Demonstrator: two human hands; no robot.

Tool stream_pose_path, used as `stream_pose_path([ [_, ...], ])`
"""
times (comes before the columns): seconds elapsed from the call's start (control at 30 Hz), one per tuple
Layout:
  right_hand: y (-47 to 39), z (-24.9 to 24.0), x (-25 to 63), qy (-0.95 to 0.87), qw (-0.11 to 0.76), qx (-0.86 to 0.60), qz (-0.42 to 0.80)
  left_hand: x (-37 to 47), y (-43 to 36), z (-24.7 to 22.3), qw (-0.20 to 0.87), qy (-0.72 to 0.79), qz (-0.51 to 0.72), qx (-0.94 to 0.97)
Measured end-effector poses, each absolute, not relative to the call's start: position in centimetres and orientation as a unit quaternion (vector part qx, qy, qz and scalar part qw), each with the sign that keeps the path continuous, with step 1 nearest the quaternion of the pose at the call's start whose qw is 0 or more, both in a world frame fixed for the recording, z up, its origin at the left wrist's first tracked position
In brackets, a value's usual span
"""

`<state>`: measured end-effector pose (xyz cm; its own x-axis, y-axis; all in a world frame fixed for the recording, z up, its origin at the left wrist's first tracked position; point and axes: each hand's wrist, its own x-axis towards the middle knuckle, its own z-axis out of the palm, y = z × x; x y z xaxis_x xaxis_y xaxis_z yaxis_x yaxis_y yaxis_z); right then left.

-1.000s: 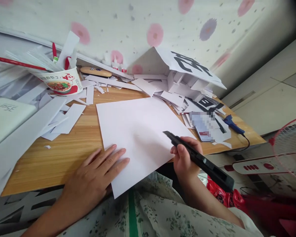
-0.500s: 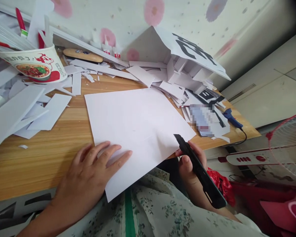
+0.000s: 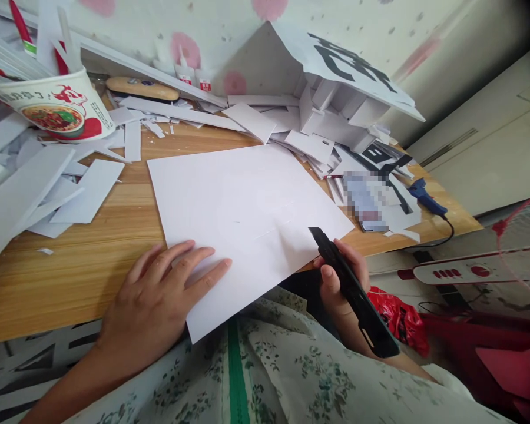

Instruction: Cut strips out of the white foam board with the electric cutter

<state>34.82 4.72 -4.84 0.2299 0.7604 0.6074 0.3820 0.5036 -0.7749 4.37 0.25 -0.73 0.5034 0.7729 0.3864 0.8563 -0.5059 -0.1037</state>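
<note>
A large white board (image 3: 242,200) lies at a slant on the wooden table (image 3: 88,259), its lower corner reaching past the front edge. My left hand (image 3: 159,294) rests with fingers spread on the board's left part and the table beside it. In my right hand (image 3: 344,277), over the board's lower right edge, is a black utility knife (image 3: 355,297). Its dark blade points up and to the left, above the board. My thumb lies along the knife's side, and the other fingers are partly hidden behind it.
White offcuts (image 3: 88,191) and a paper noodle bowl (image 3: 66,112) holding tools are at the left. Behind the board stands a white model (image 3: 331,112) under a printed sheet. A phone (image 3: 364,200) and blue glue gun (image 3: 426,197) lie right, near a fan (image 3: 525,247).
The view has tilted slightly, so the table's things appear a little higher. Both hands keep nearly the same place against the board, and the knife is still in my right hand.
</note>
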Motion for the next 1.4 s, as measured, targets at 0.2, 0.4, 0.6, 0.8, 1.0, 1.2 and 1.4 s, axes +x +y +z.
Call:
stream_pose_path([
  [0.2, 4.8, -4.9, 34.7, -0.603, 0.621, -0.485, 0.127, 4.6, 0.0, -0.4, 0.124, -0.472, -0.154, -0.859],
  [0.4, 4.3, -4.5, 35.2, -0.602, 0.601, -0.504, 0.147, 4.6, -0.2, -0.6, 0.097, -0.482, -0.166, -0.855],
  [0.6, 3.8, -1.2, 33.7, -0.656, 0.56, -0.482, 0.157, 4.7, -0.3, -1.0, 0.127, -0.499, -0.206, -0.832],
  [0.8, 5.1, 2.9, 27.6, -0.764, 0.426, -0.426, 0.232, 4.7, -0.3, -1.1, 0.165, -0.504, -0.21, -0.821],
  [1.0, 6.1, 2.9, 25.0, -0.783, 0.371, -0.415, 0.279, 4.5, -0.4, -1.4, 0.17, -0.502, -0.217, -0.82],
  [1.2, 6.5, 2.2, 25.2, -0.785, 0.358, -0.413, 0.292, 4.4, -0.3, -1.4, 0.171, -0.502, -0.222, -0.818],
  [1.4, 6.6, 2.3, 24.9, -0.801, 0.372, -0.388, 0.264, 4.5, -0.3, -1.3, 0.17, -0.5, -0.227, -0.818],
])
